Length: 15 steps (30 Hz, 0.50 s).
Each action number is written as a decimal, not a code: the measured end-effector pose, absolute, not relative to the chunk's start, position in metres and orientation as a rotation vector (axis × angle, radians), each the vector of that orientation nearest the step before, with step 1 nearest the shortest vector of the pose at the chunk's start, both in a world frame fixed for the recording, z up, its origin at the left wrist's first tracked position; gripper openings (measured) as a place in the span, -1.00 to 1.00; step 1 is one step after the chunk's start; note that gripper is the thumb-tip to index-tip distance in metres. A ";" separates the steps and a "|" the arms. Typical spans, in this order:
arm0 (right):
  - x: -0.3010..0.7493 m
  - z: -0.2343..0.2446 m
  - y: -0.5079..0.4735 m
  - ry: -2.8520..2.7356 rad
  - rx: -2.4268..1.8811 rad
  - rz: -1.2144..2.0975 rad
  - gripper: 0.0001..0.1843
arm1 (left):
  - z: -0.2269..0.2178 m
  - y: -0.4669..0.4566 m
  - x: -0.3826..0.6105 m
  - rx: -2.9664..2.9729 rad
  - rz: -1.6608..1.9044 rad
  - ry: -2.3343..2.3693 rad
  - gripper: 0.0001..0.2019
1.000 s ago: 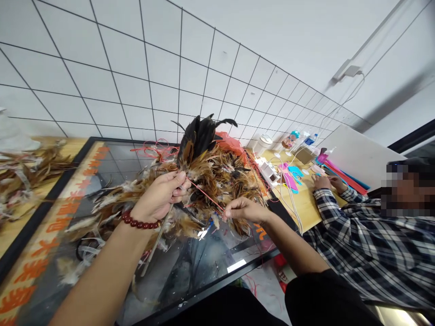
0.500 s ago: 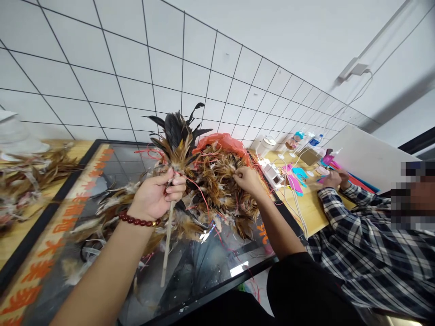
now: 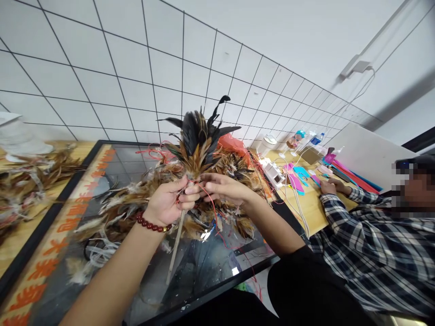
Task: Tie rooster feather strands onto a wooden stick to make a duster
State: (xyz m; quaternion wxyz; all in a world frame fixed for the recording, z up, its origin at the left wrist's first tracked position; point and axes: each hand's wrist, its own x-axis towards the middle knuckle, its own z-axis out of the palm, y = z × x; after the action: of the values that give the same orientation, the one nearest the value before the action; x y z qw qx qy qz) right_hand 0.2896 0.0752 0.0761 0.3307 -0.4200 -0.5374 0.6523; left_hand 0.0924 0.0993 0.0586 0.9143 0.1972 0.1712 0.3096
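Note:
My left hand (image 3: 172,199), with a dark red bead bracelet (image 3: 152,223) at its wrist, is closed around a feather duster where its feathers meet the stick. Black and brown feathers (image 3: 197,140) fan upward from this grip, and the pale stick (image 3: 176,249) slants down below. Red string (image 3: 213,206) runs from the binding down to the right. My right hand (image 3: 226,189) is at the feathers' base, fingers bent close together beside my left fingertips. What its fingertips hold, if anything, is hidden. Behind both hands lies a heap of loose brown feathers (image 3: 136,199).
The glass tabletop (image 3: 200,271) has a black frame. More feathers (image 3: 44,174) lie on the wooden table at left. A red plastic bag (image 3: 233,144) sits behind the heap. At right are a white power strip (image 3: 273,174), cables, coloured felt pieces (image 3: 295,181) and a person in plaid (image 3: 367,235).
My right hand has left the feather heap and come over to the duster's feather base. My left hand has moved the duster slightly right. The person's hands at right have shifted.

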 end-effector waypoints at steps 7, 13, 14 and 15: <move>0.274 0.071 0.073 -1.304 -1.152 1.650 -0.58 | 0.056 0.103 0.090 0.460 0.729 0.304 -0.79; 0.269 0.064 0.067 -1.239 -1.100 1.442 -0.49 | 0.045 0.098 0.108 0.654 0.957 0.462 -0.66; 0.267 0.064 0.065 -1.240 -1.096 1.433 -0.49 | 0.042 0.097 0.113 0.708 1.009 0.511 -0.66; 0.265 0.065 0.064 -1.236 -1.092 1.429 -0.49 | 0.039 0.096 0.118 0.756 1.051 0.556 -0.65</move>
State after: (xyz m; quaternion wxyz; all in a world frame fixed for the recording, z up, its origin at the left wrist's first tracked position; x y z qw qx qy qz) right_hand 0.2647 0.0644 0.0653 0.4615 -0.4439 -0.5027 0.5808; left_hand 0.1176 0.0964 0.0387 0.7619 0.3473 0.2558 0.4831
